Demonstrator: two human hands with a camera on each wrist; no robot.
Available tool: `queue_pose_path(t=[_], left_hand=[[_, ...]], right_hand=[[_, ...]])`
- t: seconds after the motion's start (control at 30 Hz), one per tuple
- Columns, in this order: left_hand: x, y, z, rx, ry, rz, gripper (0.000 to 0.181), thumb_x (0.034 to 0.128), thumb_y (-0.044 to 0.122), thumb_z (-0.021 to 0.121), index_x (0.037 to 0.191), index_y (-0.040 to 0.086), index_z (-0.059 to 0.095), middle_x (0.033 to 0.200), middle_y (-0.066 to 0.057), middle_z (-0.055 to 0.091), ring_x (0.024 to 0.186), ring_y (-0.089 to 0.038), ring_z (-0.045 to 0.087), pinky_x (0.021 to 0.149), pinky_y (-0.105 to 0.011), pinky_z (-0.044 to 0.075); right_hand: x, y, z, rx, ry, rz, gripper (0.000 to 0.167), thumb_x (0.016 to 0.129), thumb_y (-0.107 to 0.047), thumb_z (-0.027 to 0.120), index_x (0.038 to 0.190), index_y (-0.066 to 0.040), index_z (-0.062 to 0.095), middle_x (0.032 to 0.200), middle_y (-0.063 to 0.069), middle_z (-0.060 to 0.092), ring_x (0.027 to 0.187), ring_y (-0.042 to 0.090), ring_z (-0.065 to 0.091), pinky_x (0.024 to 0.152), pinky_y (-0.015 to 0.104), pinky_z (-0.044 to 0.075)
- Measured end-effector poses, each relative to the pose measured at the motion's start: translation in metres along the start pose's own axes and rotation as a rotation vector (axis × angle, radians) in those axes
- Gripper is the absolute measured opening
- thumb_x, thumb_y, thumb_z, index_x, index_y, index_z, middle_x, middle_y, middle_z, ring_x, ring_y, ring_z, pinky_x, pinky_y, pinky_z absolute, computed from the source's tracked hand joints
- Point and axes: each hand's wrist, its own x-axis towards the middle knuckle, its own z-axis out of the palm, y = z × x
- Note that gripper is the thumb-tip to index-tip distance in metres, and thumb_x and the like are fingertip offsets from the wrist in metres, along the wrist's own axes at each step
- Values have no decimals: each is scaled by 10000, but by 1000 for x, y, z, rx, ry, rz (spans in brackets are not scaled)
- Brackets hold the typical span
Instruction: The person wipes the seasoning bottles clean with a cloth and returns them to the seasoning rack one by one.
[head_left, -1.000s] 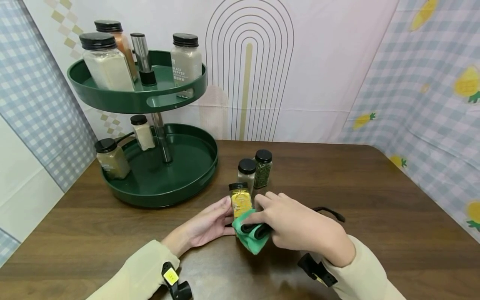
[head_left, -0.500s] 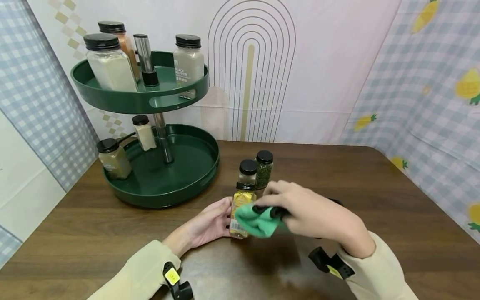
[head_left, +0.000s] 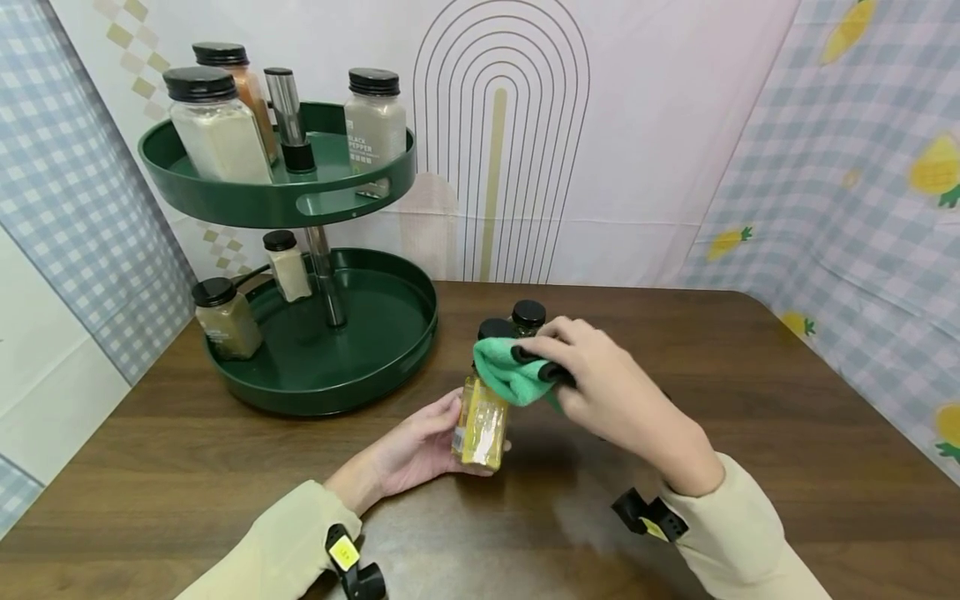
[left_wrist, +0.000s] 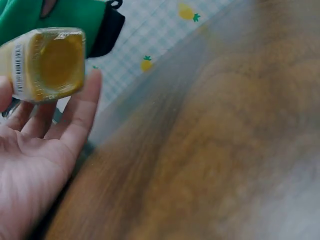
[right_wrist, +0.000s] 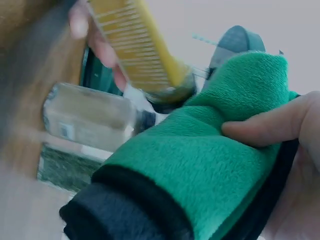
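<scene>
A jar with yellow contents [head_left: 482, 425] is held up in my left hand [head_left: 412, 446], its lid hidden behind the cloth in the head view. The left wrist view shows the jar's base [left_wrist: 59, 65] and barcode, with my left fingers [left_wrist: 75, 115] round it. My right hand [head_left: 603, 387] grips a folded green cloth [head_left: 510, 371] with black edging, at the jar's top. In the right wrist view the thumb presses on the cloth [right_wrist: 200, 160], and the jar's dark lid [right_wrist: 170, 102] is beside it.
Behind the jar stand two black-lidded jars [head_left: 529, 315], partly covered by cloth and hand. At the left is a two-tier green stand [head_left: 322, 400] with several jars, including a black pepper jar [head_left: 375, 125] on top. A patterned curtain [head_left: 637, 167] hangs behind the table.
The cloth and my right hand have moved up from the jar's lower front to its top. The jar has turned in my left hand, and its base has tipped toward the camera.
</scene>
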Motion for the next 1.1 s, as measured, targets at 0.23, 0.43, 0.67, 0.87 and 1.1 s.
queue_pose_path(t=[0.23,0.43,0.67,0.87,1.1], left_hand=[[3,-2,3,34,78,-24,508,1000,254,390,1446,189,157,1311,-60,417,1181,-244,464,950,-473,425],[4,-2,4,48,89,-29,443,1004,235,378,1412,195,208,1249,-58,464,1151,-234,485,941,-486,429],[2,-1,3,55,108,-43,500,1000,249,389,1443,173,171,1252,-62,482,1149,-245,490,939,-483,432],[2,-1,3,27,116,-38,311,1004,237,371,1299,210,279,1198,-26,495,1138,-225,496,928,-465,441],[2,1,4,32,150,-59,570,1000,252,393,1467,190,74,1441,-121,261,1270,-253,375,1011,-493,361]], right_hand=[[0,-4,12,-58,-50,-47,547,727,123,508,1169,-169,646,1019,49,550,874,202,510,753,342,423],[0,-7,11,-82,-117,-73,530,722,111,525,1129,-201,659,974,30,527,801,179,467,721,318,411],[-1,-9,7,-75,-238,-100,576,685,109,517,1131,-226,661,930,-16,503,782,152,441,705,296,388],[-2,-14,4,-22,-383,-94,578,682,91,520,1131,-243,667,920,-32,511,824,145,467,732,309,390],[-6,-24,4,33,-595,-89,533,697,87,540,1096,-233,690,991,-68,556,868,99,467,768,292,377]])
